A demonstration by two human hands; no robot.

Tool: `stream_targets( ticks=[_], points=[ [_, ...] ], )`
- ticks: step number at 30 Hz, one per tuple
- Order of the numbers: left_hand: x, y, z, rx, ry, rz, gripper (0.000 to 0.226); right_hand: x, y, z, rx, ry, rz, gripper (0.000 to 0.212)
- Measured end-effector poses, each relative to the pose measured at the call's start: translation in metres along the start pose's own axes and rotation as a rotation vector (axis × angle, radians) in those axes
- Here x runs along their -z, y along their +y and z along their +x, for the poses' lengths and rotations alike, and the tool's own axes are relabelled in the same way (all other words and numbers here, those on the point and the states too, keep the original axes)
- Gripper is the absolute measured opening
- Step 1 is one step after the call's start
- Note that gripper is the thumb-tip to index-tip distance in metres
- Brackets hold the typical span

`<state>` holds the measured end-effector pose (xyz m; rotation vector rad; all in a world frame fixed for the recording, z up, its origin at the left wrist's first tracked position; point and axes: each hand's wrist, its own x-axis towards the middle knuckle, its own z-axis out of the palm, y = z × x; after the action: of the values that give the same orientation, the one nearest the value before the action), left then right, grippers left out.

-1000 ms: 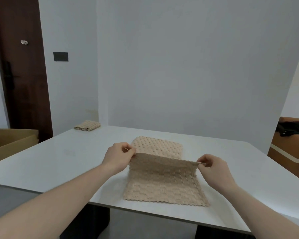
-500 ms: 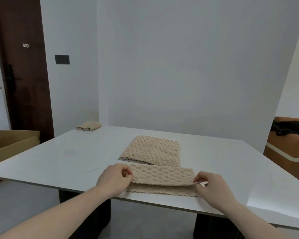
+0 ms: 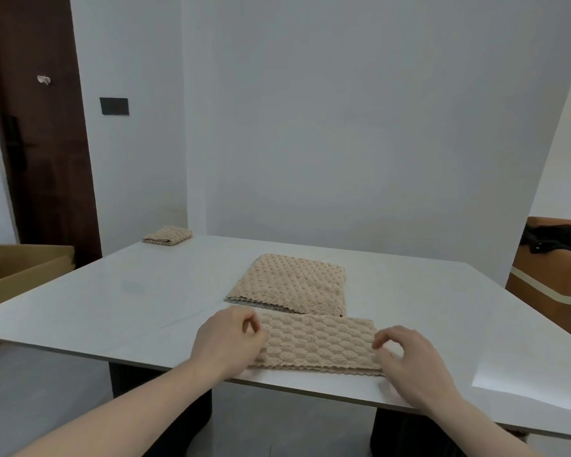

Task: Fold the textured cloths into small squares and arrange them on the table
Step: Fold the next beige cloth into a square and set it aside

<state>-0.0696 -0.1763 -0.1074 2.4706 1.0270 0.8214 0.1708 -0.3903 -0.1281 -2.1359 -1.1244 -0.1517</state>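
Observation:
A beige textured cloth (image 3: 317, 346), folded in half into a long strip, lies flat near the front edge of the white table (image 3: 112, 308). My left hand (image 3: 226, 343) rests at its left end with fingers loosely curled and apart. My right hand (image 3: 407, 359) hovers at the right end, its fingertips just off the fabric. Neither hand pinches the cloth. Directly behind the strip, a second beige cloth (image 3: 290, 288) lies folded into a larger rectangle. A small folded square cloth (image 3: 168, 235) sits at the far left corner.
An open cardboard box (image 3: 20, 272) stands left of the table, in front of a dark door (image 3: 37, 143). A brown sofa (image 3: 554, 291) with a black garment (image 3: 554, 240) on it stands on the right. A white wall rises behind the table.
Both hands carried the cloth's far edge toward me and laid it on the near edge, halving the cloth. The pinch on its corners has loosened.

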Motion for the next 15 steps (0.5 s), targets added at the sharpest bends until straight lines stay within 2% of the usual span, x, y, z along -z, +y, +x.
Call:
stream_targets(
  ticks=[2,5,8,11,15],
  points=[
    [-0.008,0.014,0.012,-0.085,-0.025,-0.044,0.013,-0.005,-0.01,0.012,0.008,0.004,0.013,0.018],
    [-0.034,0.034,0.028,-0.215,-0.207,0.028,0.043,-0.02,-0.024,0.03,0.022,-0.121,-0.051,0.047],
    [-0.063,0.05,0.035,-0.269,-0.354,0.187,0.061,-0.039,-0.029,0.039,0.032,-0.273,-0.171,0.066],
    [-0.082,0.049,0.034,-0.226,-0.483,0.265,0.07,-0.054,-0.02,0.036,-0.015,-0.378,-0.306,0.068],
    [-0.089,0.039,0.03,-0.224,-0.512,0.313,0.075,-0.06,-0.012,0.036,-0.018,-0.408,-0.352,0.068]
  ],
)
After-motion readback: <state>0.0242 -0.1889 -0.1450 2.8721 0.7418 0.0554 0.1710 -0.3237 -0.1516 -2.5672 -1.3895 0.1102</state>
